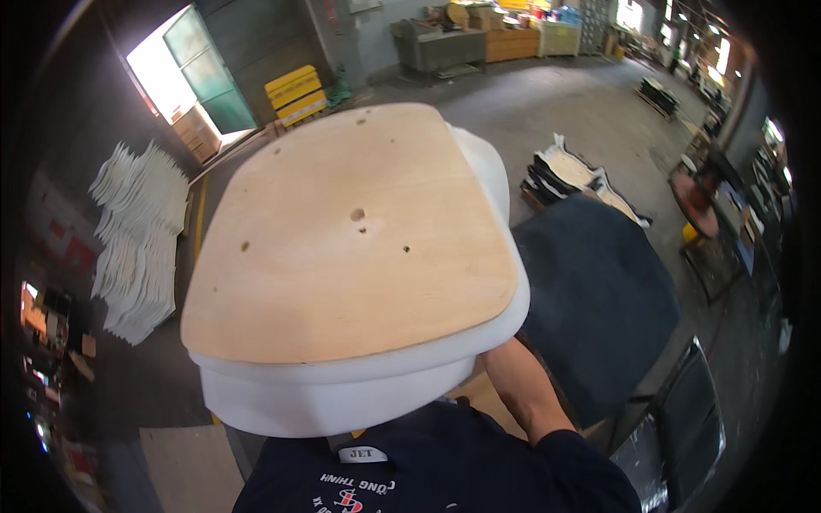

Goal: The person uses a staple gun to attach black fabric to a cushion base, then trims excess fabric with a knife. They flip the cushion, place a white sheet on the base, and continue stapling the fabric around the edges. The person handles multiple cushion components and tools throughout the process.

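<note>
A pale plywood seat board point(342, 282) with rounded corners and several drilled holes lies close in front of me. Beneath it are white foam pads point(316, 398), stacked in at least two layers that stick out past the board at the near edge and on the right. My right forearm point(523, 385) reaches up to the near right edge of the foam. My right hand is at that edge, its fingers hidden behind the pads. Neither my left hand nor its forearm shows. To the right of the foam lies a large dark sheet or cover point(599, 299).
White wavy sheets point(141, 248) stand in a tall stack at the left. Light panels with black edging point(573, 167) lie on the floor beyond the dark cover. A chair wrapped in clear film point(684, 427) is at the lower right. A yellow box point(295, 94) stands near the open door.
</note>
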`<control>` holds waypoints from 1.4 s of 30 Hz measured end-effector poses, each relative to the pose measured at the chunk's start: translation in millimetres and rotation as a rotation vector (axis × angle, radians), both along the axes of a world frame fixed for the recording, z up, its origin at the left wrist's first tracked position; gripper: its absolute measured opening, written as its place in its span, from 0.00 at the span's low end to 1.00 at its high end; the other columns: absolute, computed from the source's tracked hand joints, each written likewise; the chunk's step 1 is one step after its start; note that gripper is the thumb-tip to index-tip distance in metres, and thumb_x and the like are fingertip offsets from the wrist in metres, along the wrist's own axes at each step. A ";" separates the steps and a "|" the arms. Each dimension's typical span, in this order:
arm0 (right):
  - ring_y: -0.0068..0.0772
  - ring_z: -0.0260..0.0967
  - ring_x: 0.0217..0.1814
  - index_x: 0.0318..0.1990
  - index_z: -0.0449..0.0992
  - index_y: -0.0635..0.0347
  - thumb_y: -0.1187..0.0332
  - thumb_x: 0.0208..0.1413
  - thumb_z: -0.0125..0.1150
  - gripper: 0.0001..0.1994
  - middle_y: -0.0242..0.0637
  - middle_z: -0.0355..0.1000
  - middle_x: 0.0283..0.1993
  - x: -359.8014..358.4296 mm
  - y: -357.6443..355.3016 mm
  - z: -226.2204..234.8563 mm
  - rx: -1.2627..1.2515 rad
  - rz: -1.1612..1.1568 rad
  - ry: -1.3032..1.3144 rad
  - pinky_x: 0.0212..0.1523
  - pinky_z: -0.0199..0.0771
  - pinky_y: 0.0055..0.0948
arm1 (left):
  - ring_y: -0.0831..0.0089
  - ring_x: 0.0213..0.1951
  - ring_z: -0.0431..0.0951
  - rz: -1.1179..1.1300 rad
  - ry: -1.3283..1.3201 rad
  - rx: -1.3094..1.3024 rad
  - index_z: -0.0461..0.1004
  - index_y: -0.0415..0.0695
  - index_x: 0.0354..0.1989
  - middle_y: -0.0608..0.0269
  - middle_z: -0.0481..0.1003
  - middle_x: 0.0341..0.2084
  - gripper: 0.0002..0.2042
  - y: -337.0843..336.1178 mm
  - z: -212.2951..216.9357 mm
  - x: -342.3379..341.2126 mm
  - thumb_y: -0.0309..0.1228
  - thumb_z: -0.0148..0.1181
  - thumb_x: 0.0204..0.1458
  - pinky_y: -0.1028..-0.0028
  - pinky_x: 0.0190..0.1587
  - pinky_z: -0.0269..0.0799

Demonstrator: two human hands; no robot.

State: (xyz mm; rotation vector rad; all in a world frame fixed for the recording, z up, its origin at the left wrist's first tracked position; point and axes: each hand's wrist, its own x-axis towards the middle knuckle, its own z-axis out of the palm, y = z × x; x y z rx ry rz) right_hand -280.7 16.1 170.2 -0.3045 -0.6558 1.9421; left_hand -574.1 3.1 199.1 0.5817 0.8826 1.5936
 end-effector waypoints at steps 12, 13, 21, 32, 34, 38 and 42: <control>0.37 0.74 0.51 0.60 0.72 0.60 0.50 0.61 0.58 0.27 0.44 0.76 0.53 150.8 12.2 101.1 -0.037 -0.332 0.325 0.53 0.75 0.36 | 0.61 0.58 0.72 -0.400 0.119 0.125 0.66 0.41 0.66 0.52 0.72 0.58 0.35 182.4 47.4 79.0 0.59 0.40 0.63 0.60 0.61 0.66; 0.37 0.75 0.50 0.60 0.72 0.60 0.49 0.61 0.58 0.27 0.44 0.76 0.53 169.7 20.5 101.5 -0.057 -0.358 0.266 0.52 0.76 0.36 | 0.61 0.58 0.72 -0.421 0.126 0.132 0.66 0.41 0.66 0.52 0.72 0.58 0.35 199.5 46.8 90.7 0.59 0.40 0.63 0.60 0.61 0.67; 0.37 0.78 0.42 0.57 0.73 0.65 0.54 0.56 0.60 0.26 0.47 0.78 0.47 342.4 61.2 34.3 -0.289 -0.628 -0.227 0.44 0.79 0.34 | 0.62 0.57 0.73 -0.666 0.144 0.173 0.67 0.38 0.64 0.52 0.73 0.57 0.35 342.8 38.6 218.8 0.58 0.42 0.63 0.61 0.59 0.69; 0.41 0.77 0.53 0.65 0.64 0.66 0.65 0.54 0.58 0.30 0.47 0.73 0.57 497.0 -69.9 -57.7 -0.358 -0.962 -0.244 0.53 0.81 0.39 | 0.65 0.54 0.76 -1.097 0.056 -0.019 0.68 0.37 0.63 0.53 0.75 0.55 0.35 408.0 -96.7 414.9 0.58 0.43 0.63 0.63 0.57 0.72; 0.42 0.77 0.54 0.65 0.65 0.65 0.63 0.55 0.56 0.30 0.47 0.73 0.57 520.8 -78.5 -84.3 -0.363 -1.044 -0.321 0.55 0.79 0.39 | 0.65 0.53 0.76 -1.157 0.014 -0.069 0.68 0.38 0.63 0.54 0.75 0.54 0.36 389.5 -86.5 467.2 0.59 0.42 0.63 0.65 0.56 0.72; 0.42 0.76 0.55 0.65 0.66 0.64 0.62 0.57 0.54 0.29 0.47 0.73 0.58 543.8 -111.7 -156.3 -0.423 -1.153 -0.436 0.57 0.77 0.39 | 0.66 0.53 0.76 -1.284 0.024 -0.079 0.68 0.40 0.64 0.55 0.75 0.54 0.35 385.3 -144.7 499.6 0.59 0.40 0.63 0.67 0.56 0.71; 0.41 0.76 0.55 0.65 0.66 0.64 0.61 0.58 0.54 0.28 0.46 0.74 0.57 550.8 -124.4 -182.5 -0.496 -1.249 -0.482 0.57 0.76 0.38 | 0.67 0.58 0.72 -1.320 0.208 -0.004 0.64 0.41 0.68 0.58 0.71 0.60 0.34 378.7 -174.3 520.2 0.57 0.39 0.65 0.69 0.60 0.67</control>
